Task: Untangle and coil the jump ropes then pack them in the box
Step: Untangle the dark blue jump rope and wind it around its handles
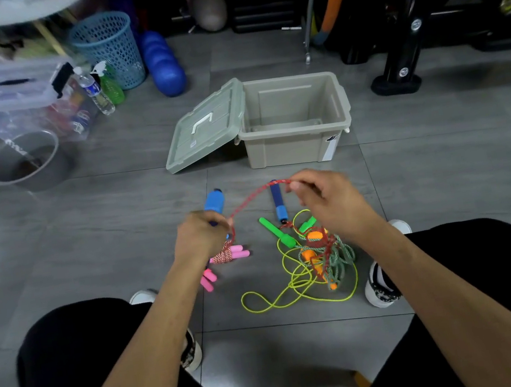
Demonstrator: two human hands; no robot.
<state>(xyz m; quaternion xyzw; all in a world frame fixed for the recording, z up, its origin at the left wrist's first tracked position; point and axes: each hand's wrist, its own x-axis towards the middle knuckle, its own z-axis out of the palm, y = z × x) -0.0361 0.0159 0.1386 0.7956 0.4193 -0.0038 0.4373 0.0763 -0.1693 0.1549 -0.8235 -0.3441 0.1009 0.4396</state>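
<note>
red speckled rope (250, 199), beige box (297, 119), blue handle (214, 201)

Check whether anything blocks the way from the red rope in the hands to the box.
Nothing visible does. The box is open, its lid leaning off its left side, and the floor between it and the red rope is bare.

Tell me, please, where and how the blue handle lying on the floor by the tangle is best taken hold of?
Grip the blue handle round its bare dark upper shaft, coming from above and closing across its width. It lies flat, its far end pointing toward the box; the lower end runs into the tangle, where the green handle crowds it.
</note>
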